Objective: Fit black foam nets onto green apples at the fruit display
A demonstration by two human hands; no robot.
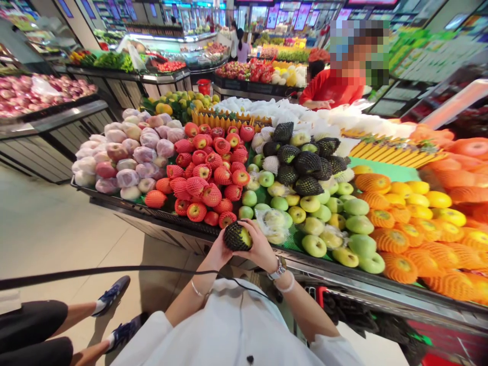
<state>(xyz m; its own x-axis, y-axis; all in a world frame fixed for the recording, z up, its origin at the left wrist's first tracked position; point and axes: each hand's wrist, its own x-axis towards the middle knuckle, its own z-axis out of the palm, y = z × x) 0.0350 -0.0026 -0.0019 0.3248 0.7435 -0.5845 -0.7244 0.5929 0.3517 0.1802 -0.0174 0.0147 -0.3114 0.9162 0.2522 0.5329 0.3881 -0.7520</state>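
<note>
Both of my hands hold one green apple in a black foam net [237,237] just over the near edge of a fruit stand [343,278]. My left hand [218,252] cups it from the left, fingers curled under. From the right, my right hand [261,246] wraps round it; a watch sits on that wrist. Bare green apples [312,245] lie right beyond, with a pile of black-netted ones [305,163] behind them.
Red apples in red nets [208,175] and pale-wrapped fruit [125,152] fill the stand's left, oranges in orange nets [404,244] its right. A person in red [331,86] works behind the stand. Another person's legs in blue shoes [110,297] are at lower left on the tiled floor.
</note>
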